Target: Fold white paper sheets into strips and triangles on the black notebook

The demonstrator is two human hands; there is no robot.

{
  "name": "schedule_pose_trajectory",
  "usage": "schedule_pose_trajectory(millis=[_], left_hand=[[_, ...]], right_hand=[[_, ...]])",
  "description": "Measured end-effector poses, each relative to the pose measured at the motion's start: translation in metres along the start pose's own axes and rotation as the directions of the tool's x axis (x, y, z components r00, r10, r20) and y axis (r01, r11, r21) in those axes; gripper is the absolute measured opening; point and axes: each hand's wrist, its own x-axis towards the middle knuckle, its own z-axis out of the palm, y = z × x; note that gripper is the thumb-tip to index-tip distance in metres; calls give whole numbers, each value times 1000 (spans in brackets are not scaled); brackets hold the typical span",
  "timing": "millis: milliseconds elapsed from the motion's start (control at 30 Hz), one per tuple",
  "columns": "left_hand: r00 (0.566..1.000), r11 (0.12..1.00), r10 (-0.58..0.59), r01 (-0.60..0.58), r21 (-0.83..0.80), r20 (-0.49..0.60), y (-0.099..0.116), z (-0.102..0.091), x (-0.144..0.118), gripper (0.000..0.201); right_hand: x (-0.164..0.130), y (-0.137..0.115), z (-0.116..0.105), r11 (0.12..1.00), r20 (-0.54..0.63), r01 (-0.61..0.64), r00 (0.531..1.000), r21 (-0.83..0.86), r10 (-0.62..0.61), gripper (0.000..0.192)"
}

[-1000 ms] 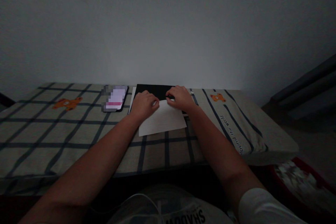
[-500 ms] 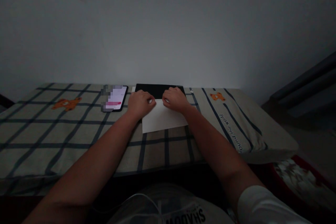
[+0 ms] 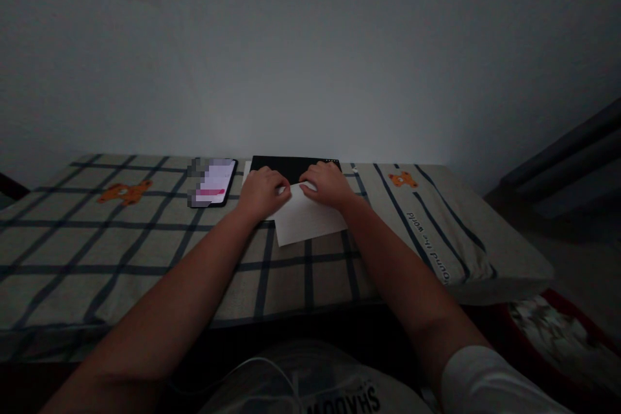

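Observation:
A white sheet of paper hangs down toward me from between my hands, its lower edge slanting. My left hand pinches the sheet's top edge at the left, thumb and fingers together. Close beside it, my right hand pinches the same edge on the right. Under and behind the hands lies a flat black notebook or folder, with a row of light marks or holes at its far right corner. Part of it is hidden by the hands and the paper.
To the left lies a phone with its screen lit, partly blurred out. A checked cloth with bear prints covers the table, which meets a bare wall. At lower right, a red-rimmed container holds whitish pieces.
The paper has turned slightly, and its lower left corner has shifted right. My hands have come a little closer together, both still gripping the top edge.

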Motion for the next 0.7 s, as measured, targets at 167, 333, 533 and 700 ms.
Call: schedule_pose_trajectory(millis=[167,333,533,700], left_hand=[[1000,1000,-1,1,-8,-9,-1,2,0,23],[999,998,-48,48,-48,-1,-6,-1,1,22],[995,995,-99,98,-35,-25,-14,-1,1,20],[990,990,-140,139,-17,-12,-15,-3,2,20]], right_hand=[[2,-7,-1,999,9,33,999,-4,-33,24],[3,-4,-3,1000,-21,15,1000,-3,-15,23],[1,3,-2,999,-37,-35,999,10,35,24],[1,6,-3,998,-16,-56,998,40,57,24]])
